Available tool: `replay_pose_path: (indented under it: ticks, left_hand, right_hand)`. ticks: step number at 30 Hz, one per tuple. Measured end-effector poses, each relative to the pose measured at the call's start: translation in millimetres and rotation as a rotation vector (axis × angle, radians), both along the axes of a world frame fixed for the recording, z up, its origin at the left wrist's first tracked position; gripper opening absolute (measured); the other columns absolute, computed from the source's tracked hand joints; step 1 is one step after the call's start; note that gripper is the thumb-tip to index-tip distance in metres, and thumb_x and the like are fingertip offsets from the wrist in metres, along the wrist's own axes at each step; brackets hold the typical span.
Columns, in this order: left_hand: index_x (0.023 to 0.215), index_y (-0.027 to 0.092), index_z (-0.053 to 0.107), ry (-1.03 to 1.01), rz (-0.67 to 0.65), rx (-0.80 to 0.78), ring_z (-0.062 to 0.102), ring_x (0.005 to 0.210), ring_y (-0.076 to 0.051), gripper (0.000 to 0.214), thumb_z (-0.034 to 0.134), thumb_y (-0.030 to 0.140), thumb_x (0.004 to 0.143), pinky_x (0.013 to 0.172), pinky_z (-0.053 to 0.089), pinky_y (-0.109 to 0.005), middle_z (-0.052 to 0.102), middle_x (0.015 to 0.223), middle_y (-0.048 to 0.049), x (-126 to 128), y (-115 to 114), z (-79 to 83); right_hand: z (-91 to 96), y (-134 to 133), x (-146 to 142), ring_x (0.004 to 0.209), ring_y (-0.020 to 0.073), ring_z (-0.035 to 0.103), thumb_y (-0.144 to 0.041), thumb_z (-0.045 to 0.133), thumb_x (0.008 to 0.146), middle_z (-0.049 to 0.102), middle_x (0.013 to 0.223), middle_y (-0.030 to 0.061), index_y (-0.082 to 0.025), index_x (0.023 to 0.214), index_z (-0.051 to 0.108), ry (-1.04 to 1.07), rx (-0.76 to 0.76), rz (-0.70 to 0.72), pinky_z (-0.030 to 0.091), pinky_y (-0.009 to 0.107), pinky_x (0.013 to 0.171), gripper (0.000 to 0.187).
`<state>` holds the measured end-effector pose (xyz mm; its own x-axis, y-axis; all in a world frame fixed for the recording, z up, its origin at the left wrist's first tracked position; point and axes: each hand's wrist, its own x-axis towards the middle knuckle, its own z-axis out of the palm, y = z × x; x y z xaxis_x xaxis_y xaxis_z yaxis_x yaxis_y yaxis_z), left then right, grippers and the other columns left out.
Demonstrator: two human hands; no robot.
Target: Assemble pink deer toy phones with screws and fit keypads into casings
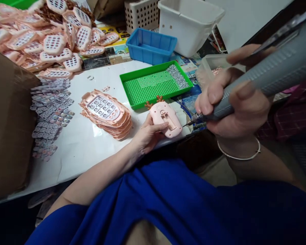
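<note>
My left hand (148, 134) grips a pink toy phone shell (166, 119), back side up, at the near edge of the white table (91, 146). My right hand (229, 105) is wrapped round a grey electric screwdriver (270, 73). Its bit tip sits just right of the shell, close to its edge. A silver bangle (238, 154) circles my right wrist. Left of the shell lies a stack of pink front covers with keypads (105, 114).
A green tray with small screws (155, 83) lies behind the shell. Behind it stand a blue bin (150, 45) and a white bin (188, 20). Keypad sheets (50, 112) lie to the left, beside a cardboard box (7, 129). A heap of pink covers (45, 34) fills the back left.
</note>
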<state>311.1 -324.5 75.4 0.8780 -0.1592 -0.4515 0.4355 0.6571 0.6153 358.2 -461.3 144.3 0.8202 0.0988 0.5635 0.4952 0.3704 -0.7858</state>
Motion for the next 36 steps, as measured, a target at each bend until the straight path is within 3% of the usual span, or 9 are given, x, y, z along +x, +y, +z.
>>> replay_pose_path:
  ticks: [7, 15, 29, 32, 36]
  left_hand:
    - [0.115, 0.02, 0.058, -0.008, -0.006, 0.026, 0.068, 0.084, -0.019, 0.056, 0.072, 0.004, 0.064, 0.083, 0.06, -0.044, 0.071, 0.094, -0.0032, 1, 0, 1.9]
    - [0.114, 0.02, 0.058, -0.002, -0.01, 0.03, 0.068, 0.084, -0.018, 0.055, 0.074, 0.006, 0.063, 0.084, 0.059, -0.041, 0.071, 0.103, -0.0037, 1, 1, -0.5]
    - [0.111, 0.019, 0.058, -0.009, 0.005, 0.046, 0.066, 0.08, -0.018, 0.055, 0.074, 0.008, 0.059, 0.076, 0.059, -0.037, 0.07, 0.099, -0.0034, 0, 1, 1.8]
    - [0.112, 0.019, 0.059, -0.007, -0.02, 0.047, 0.066, 0.081, -0.019, 0.056, 0.074, 0.009, 0.059, 0.075, 0.059, -0.039, 0.071, 0.099, -0.0051, -1, 1, 4.0]
    - [0.113, 0.02, 0.063, -0.004, -0.018, 0.053, 0.067, 0.084, -0.021, 0.058, 0.078, 0.012, 0.057, 0.075, 0.056, -0.037, 0.072, 0.103, -0.006, -3, 1, 4.7]
  right_hand:
    - [-14.3, -3, 0, 0.035, 0.0111, 0.042, -0.037, 0.082, 0.072, 0.055, 0.054, -0.0086, -0.026, 0.097, 0.065, -0.008, 0.005, 0.022, 0.034, 0.027, 0.035, 0.032]
    - [-15.6, -1, 3, 0.033, 0.0113, 0.04, -0.041, 0.084, 0.068, 0.055, 0.052, -0.0092, -0.03, 0.093, 0.064, -0.029, -0.021, -0.008, 0.035, 0.028, 0.034, 0.034]
    - [-34.4, -3, -1, 0.036, 0.0101, 0.043, -0.034, 0.079, 0.079, 0.056, 0.058, -0.0093, -0.033, 0.093, 0.064, -0.069, -0.088, 0.175, 0.04, 0.025, 0.038, 0.02]
    - [-27.6, -3, 6, 0.032, 0.009, 0.04, -0.04, 0.078, 0.077, 0.055, 0.055, -0.0098, -0.031, 0.091, 0.063, -0.002, -0.109, 0.248, 0.037, 0.024, 0.035, 0.022]
    - [-3.5, 5, 25, 0.029, 0.0094, 0.036, -0.043, 0.078, 0.072, 0.05, 0.049, -0.0102, -0.028, 0.095, 0.066, -0.028, -0.066, 0.336, 0.031, 0.024, 0.029, 0.03]
